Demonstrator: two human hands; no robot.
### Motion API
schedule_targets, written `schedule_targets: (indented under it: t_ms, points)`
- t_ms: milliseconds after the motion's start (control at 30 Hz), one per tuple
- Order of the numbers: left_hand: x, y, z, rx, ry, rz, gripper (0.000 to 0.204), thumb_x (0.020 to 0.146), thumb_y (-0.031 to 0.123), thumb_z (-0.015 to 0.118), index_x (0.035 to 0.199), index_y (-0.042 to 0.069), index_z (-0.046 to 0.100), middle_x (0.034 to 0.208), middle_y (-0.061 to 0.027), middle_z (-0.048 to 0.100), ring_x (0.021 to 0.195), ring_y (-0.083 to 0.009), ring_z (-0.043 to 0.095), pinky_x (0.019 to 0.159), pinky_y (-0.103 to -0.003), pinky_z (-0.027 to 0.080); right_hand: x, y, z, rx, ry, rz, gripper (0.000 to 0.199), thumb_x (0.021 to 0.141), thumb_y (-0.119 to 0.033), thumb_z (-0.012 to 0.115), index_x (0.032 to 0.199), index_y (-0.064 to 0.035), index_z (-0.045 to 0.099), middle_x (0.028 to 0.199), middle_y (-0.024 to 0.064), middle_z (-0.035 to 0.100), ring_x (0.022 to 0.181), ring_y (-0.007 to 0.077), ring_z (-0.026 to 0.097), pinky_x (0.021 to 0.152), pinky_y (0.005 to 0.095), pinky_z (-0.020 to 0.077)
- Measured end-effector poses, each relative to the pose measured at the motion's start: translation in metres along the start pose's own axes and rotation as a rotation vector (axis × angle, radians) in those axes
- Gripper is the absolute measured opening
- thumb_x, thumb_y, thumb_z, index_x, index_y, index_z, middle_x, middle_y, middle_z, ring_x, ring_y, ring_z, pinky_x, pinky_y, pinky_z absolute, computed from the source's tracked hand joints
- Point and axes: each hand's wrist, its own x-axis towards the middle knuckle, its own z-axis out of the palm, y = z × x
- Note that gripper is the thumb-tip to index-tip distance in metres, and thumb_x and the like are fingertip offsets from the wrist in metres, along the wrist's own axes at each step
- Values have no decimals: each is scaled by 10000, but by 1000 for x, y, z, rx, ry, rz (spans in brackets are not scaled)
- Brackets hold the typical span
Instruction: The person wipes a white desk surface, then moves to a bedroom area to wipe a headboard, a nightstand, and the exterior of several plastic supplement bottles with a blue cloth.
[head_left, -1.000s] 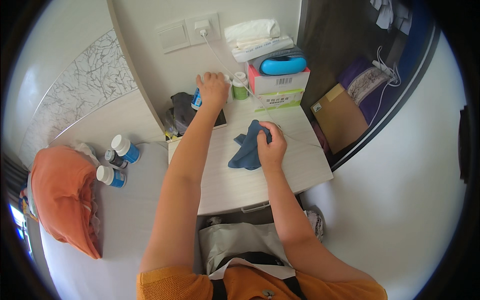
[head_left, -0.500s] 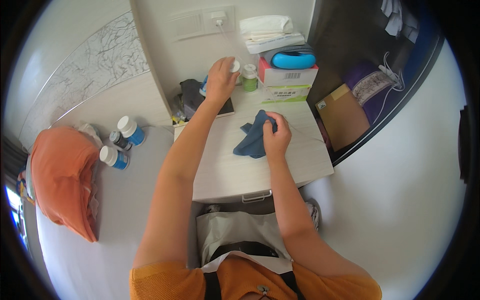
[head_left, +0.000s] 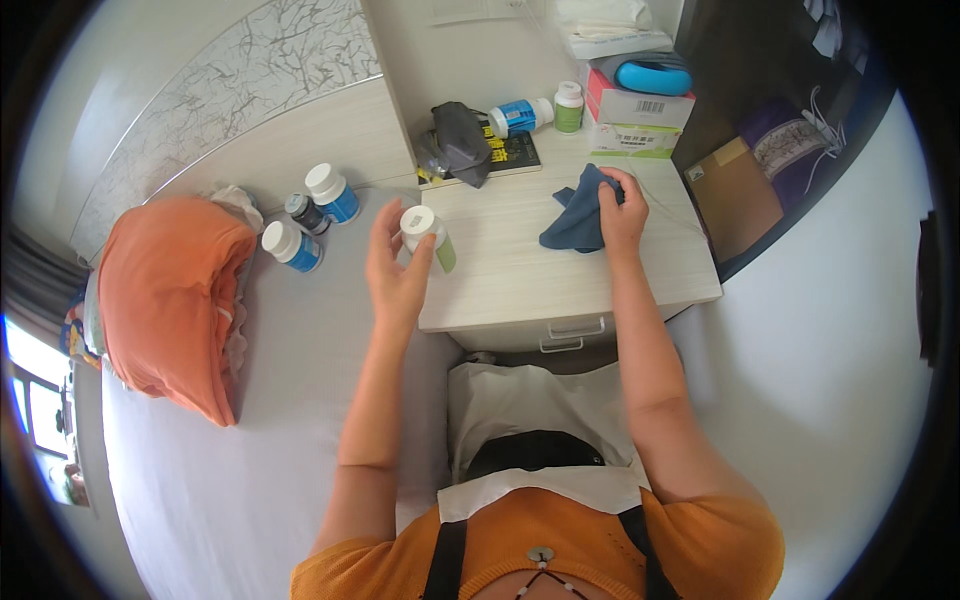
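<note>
My left hand (head_left: 396, 270) has its fingers and thumb around a white-capped pill bottle (head_left: 446, 254) with a green lower part, held at the left edge of the pale wooden nightstand (head_left: 480, 290). In my right hand (head_left: 626, 212) is a bunched dark blue cloth (head_left: 580, 218), pinched by one side and hanging low over the nightstand top. Farther back, a second green-and-white bottle (head_left: 568, 110) stands upright. Beside it a blue-and-white bottle (head_left: 518, 117) lies on its side, close to a dark grey pouch (head_left: 460, 145) and a black book (head_left: 518, 150).
Boxes (head_left: 632, 140) are stacked at the back right, topped by a bright blue oval object (head_left: 652, 77). On the grey bed (head_left: 290, 400) are a white-capped blue bottle (head_left: 338, 200), a dark bottle (head_left: 306, 214), another blue bottle (head_left: 296, 250) and an orange cushion (head_left: 165, 300). A cardboard piece (head_left: 735, 195) leans at the right.
My left hand has come from the back of the nightstand to its left edge, bringing a green-and-white bottle. The right hand still holds the cloth. The whole view has shifted.
</note>
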Motion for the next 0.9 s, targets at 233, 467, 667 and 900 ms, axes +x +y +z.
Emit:
schedule_targets:
  t_ms: [233, 467, 667, 900]
  points:
    - [-3, -33, 10, -236, -127, -65, 541, 869, 24, 641, 1358, -20, 415, 1286, -120, 511, 1200, -212, 505, 1028, -342, 400, -7, -17, 0, 56, -133, -90, 200, 806, -5, 588, 984, -37, 672, 1040, 110, 659, 986, 234, 624, 886, 306, 463]
    - [-4, -62, 4, -280, -318, -177, 554, 786, 79, 731, 1293, 37, 515, 1274, -123, 551, 1195, -237, 523, 1041, -367, 391, -32, -81, 8, 81, -499, -69, 215, 890, -46, 572, 1084, -60, 663, 1258, 123, 585, 1194, 237, 535, 985, 328, 419]
    - [-2, -49, 1, -162, -355, -120, 567, 768, 83, 737, 1286, 27, 512, 1246, -141, 586, 1175, -250, 539, 1027, -361, 390, -30, -125, 28, 121, -683, -166, 239, 877, -27, 568, 1092, -78, 661, 1249, 100, 596, 1176, 234, 545, 976, 328, 432]
    - [-4, -55, 3, -172, -341, -76, 553, 792, 30, 671, 1313, 26, 488, 1240, -152, 591, 1171, -259, 544, 1013, -352, 397, -44, -137, 59, 4, -820, -303, 221, 841, -180, 657, 1059, -145, 670, 1243, 62, 565, 1132, 268, 532, 917, 358, 463]
